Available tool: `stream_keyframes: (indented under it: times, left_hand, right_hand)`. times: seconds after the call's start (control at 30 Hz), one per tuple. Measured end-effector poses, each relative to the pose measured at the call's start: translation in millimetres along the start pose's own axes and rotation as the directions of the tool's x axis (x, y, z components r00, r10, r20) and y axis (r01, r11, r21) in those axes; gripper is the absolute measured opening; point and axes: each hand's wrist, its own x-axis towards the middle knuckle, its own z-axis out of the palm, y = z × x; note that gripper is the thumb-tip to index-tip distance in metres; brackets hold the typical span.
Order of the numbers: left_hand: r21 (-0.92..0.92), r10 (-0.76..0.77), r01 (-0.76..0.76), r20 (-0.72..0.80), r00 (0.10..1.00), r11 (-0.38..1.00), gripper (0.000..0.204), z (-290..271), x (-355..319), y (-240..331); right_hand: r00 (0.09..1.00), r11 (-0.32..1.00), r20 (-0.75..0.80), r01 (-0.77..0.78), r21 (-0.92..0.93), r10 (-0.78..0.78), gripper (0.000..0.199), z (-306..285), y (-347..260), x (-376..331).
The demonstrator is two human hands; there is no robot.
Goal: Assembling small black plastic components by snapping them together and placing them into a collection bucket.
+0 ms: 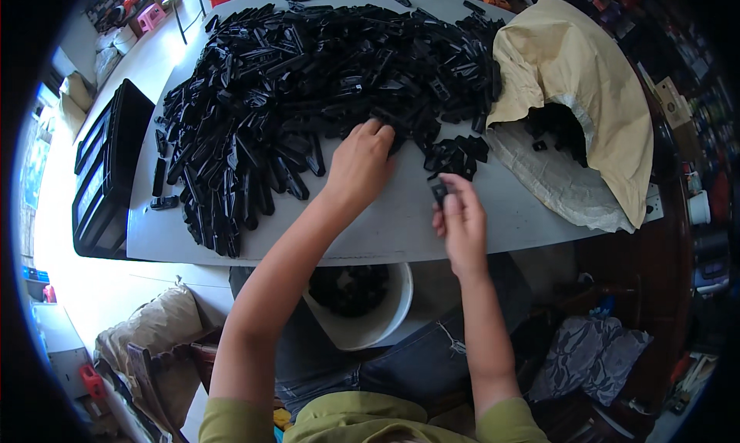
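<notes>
A big heap of long, narrow black plastic parts (254,96) spreads over the grey table (370,219). At the heap's near edge is my left hand (361,166), its fingers curled down among the black parts. Its fingertips are hidden, so what they grip cannot be made out. To the right, above the table's near side, my right hand (464,223) pinches a small flat black plastic piece (440,192) between thumb and fingers. Just beyond it lies a little cluster of small black pieces (456,156), apart from my left hand.
A tan sack (574,65) lies open on the table's right, black pieces inside. Below the near edge, between my legs, stands a white bucket (397,312) holding dark pieces. A black crate (116,166) is beside the table's left edge. A patterned cloth bag (590,358) sits lower right.
</notes>
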Motion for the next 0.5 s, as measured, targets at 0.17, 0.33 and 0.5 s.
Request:
stream_keyframes:
  times: [0.17,0.33,0.5]
  left_hand:
    - [-0.578,-0.248,0.408,0.339,0.908,0.707,0.036,-35,-27,16]
    - [-0.815,-0.138,0.375,0.351,0.926,0.442,0.035,-31,-65,0]
    - [-0.582,-0.095,0.283,0.332,0.938,0.762,0.025,-45,-69,0]
  right_hand:
    - [0.947,0.796,0.148,-0.32,0.514,0.286,0.035,-10,-6,-4]
    - [0.978,0.975,0.142,-0.171,0.146,0.15,0.026,8,-4,-9]
    - [0.957,0.932,0.214,0.25,-0.262,-0.197,0.028,12,-7,-8]
